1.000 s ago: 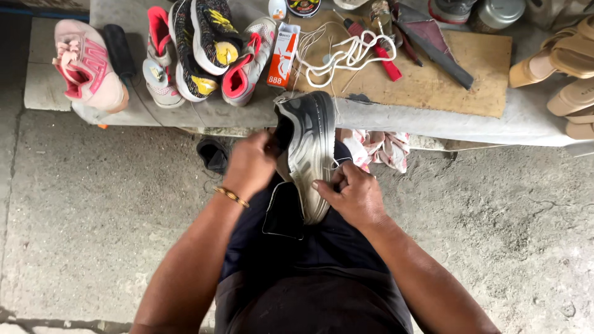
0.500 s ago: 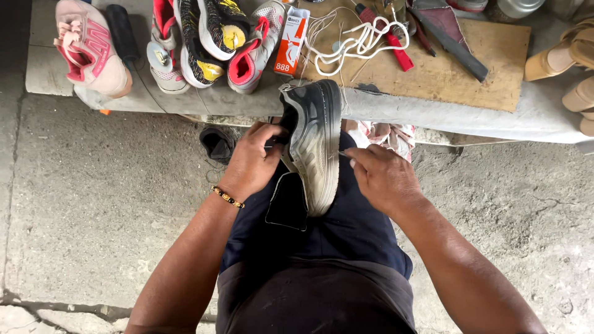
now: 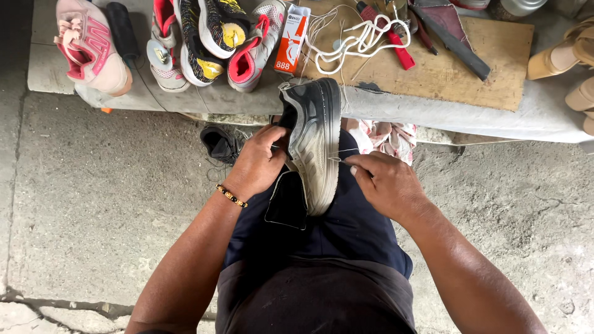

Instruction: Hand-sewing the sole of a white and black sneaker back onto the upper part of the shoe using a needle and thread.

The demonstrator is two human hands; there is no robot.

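Sneaker [image 3: 315, 145], sole up on the lap, is gripped by the left hand [image 3: 258, 166] while the right hand [image 3: 385, 184] pinches taut thread [image 3: 339, 159], which may snap if overpulled.

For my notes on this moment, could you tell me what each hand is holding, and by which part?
The left hand grips the grey sneaker by its upper side, sole up on the lap. The right hand pinches a thin thread at the sole's edge.

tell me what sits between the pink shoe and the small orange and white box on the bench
In the head view, between the pink shoe and the box lie a black roll and a cluster of colourful sneakers, packed side by side.
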